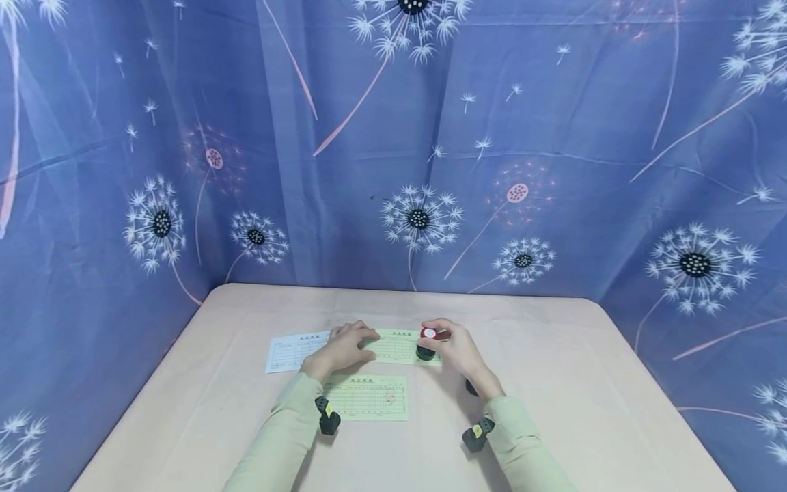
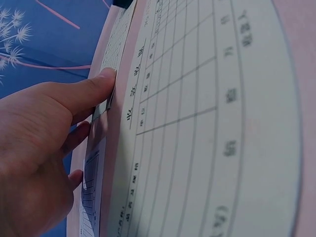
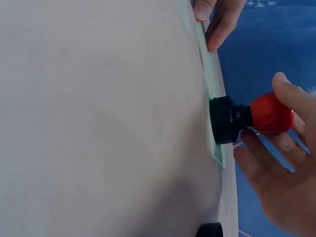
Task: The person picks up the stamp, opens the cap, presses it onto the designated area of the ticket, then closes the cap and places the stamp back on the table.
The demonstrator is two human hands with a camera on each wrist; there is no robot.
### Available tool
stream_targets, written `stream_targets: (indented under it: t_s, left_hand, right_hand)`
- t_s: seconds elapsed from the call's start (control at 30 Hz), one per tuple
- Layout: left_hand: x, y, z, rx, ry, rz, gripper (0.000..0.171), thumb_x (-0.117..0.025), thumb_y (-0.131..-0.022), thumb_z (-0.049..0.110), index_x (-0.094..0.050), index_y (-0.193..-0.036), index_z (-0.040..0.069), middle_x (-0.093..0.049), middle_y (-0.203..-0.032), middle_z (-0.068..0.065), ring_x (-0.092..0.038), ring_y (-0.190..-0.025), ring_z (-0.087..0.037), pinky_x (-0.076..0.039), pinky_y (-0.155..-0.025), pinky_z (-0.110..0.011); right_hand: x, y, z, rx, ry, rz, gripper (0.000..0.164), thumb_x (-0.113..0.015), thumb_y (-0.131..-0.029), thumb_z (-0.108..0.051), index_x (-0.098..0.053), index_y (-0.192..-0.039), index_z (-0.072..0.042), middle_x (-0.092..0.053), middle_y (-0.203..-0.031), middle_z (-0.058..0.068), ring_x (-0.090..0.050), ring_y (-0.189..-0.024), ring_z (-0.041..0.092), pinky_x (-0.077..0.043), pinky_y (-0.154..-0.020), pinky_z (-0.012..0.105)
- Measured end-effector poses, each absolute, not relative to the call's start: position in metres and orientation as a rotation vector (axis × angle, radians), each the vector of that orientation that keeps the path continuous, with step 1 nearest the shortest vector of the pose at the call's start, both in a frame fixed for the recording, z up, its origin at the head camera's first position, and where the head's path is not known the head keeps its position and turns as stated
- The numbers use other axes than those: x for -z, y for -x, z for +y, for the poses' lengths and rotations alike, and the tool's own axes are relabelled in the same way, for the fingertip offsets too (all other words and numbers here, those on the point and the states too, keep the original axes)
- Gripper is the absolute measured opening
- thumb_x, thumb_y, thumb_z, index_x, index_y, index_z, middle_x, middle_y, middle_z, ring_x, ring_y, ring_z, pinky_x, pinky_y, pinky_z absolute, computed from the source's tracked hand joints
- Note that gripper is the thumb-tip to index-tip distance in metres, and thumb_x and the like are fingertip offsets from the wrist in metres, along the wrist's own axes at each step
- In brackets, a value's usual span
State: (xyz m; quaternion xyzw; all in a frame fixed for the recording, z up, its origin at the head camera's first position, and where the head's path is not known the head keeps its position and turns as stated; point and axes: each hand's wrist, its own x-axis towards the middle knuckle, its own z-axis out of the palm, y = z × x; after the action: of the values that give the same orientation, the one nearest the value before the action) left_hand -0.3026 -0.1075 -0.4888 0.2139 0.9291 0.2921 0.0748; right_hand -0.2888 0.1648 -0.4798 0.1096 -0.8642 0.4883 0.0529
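Observation:
A self-inking style stamp with a red knob and black base (image 3: 224, 120) stands on the right end of a pale green printed slip (image 1: 393, 346). My right hand (image 1: 458, 352) grips the stamp's red knob (image 3: 270, 113) between thumb and fingers. At the same slip's left end, my left hand (image 1: 346, 346) rests with its fingers spread and extended, the thumb (image 2: 101, 81) at the slip's edge. Nearer to me lies a second green slip (image 1: 369, 398), which bears a small reddish mark at its right side.
A bluish-white printed slip (image 1: 295, 352) lies to the left, partly under my left hand. Beside my right wrist is a small black round piece (image 1: 471, 387), mostly hidden by the arm. The pale table (image 1: 541, 383) meets a blue dandelion-print curtain (image 1: 344, 225) behind and at the sides.

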Motion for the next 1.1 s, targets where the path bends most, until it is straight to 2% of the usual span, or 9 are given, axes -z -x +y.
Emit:
stream_targets:
  t_s: [0.13, 0.37, 0.67, 0.9, 1.1]
  left_hand:
    - [0.4903, 0.3035, -0.1074, -0.866, -0.647, 2.794, 0.042, -0.07, -0.092, 0.031, -0.064, -0.132, 0.02, -0.057, -0.134, -0.001, -0.046, -0.131, -0.028, -0.019, -0.12, -0.056]
    - [0.4892, 0.3028, -0.1079, -0.865, -0.638, 2.797, 0.042, -0.071, -0.091, 0.03, -0.064, -0.131, 0.019, -0.058, -0.13, 0.001, -0.05, -0.122, -0.025, -0.021, -0.118, -0.055]
    - [0.4879, 0.3018, -0.106, -0.875, -0.652, 2.797, 0.041, -0.07, -0.092, 0.029, -0.064, -0.131, 0.018, -0.058, -0.132, 0.0, -0.049, -0.126, -0.026, -0.02, -0.119, -0.055]
    - [0.4909, 0.3027, -0.1051, -0.886, -0.677, 2.78, 0.041, -0.069, -0.092, 0.029, -0.063, -0.131, 0.017, -0.057, -0.133, -0.001, -0.047, -0.127, -0.027, -0.018, -0.119, -0.056]
    - [0.4892, 0.302, -0.1072, -0.889, -0.657, 2.779, 0.041, -0.07, -0.092, 0.029, -0.064, -0.131, 0.017, -0.057, -0.132, -0.001, -0.047, -0.128, -0.027, -0.018, -0.119, -0.056]
  right_hand:
    - [0.4806, 0.2886, 0.1642, -1.515, -0.315, -2.618, 0.039, -0.082, -0.082, -0.02, -0.071, -0.118, -0.008, -0.073, -0.109, 0.008, -0.07, -0.088, 0.019, -0.055, -0.079, 0.026]
    - [0.4815, 0.2879, 0.1631, -1.589, -0.302, -2.609, 0.039, -0.081, -0.083, -0.02, -0.071, -0.119, -0.007, -0.073, -0.107, 0.009, -0.069, -0.087, 0.019, -0.054, -0.079, 0.026]
    - [0.4817, 0.2872, 0.1637, -1.573, -0.288, -2.624, 0.036, -0.078, -0.086, -0.019, -0.069, -0.119, -0.008, -0.068, -0.102, 0.007, -0.066, -0.088, 0.017, -0.053, -0.081, 0.031]
    - [0.4829, 0.2862, 0.1651, -1.567, -0.304, -2.632, 0.036, -0.077, -0.087, -0.017, -0.068, -0.12, -0.007, -0.066, -0.102, 0.008, -0.064, -0.092, 0.02, -0.052, -0.085, 0.034]
    - [0.4863, 0.2875, 0.1617, -1.578, -0.281, -2.623, 0.036, -0.076, -0.087, -0.016, -0.067, -0.121, -0.007, -0.067, -0.104, 0.01, -0.064, -0.093, 0.02, -0.051, -0.085, 0.032]
